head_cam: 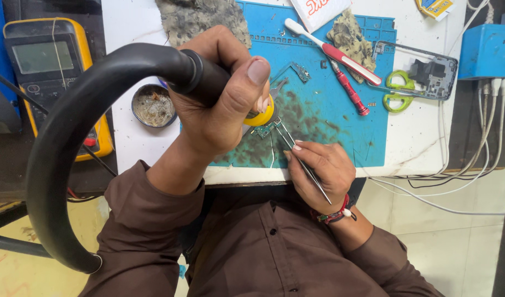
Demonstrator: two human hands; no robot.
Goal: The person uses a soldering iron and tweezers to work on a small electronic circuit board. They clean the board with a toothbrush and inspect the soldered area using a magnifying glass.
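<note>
My left hand (219, 104) grips a black hot-air wand (205, 77) with a yellow collar (263, 116); its thick black hose (60, 148) loops to the left. The nozzle points down at a small green circuit board (265, 130) on the blue work mat (340, 126). My right hand (321, 168) pinches thin metal tweezers (299, 157), whose tips reach the board's right edge. The board is partly hidden under my left hand.
A yellow multimeter (49, 66) sits at the left, a round tin of residue (153, 105) beside it. A red-and-white toothbrush (329, 49), red screwdriver (348, 88), green scissors (395, 91), phone frame (434, 71), cloths and a blue box (486, 49) with white cables lie at the right.
</note>
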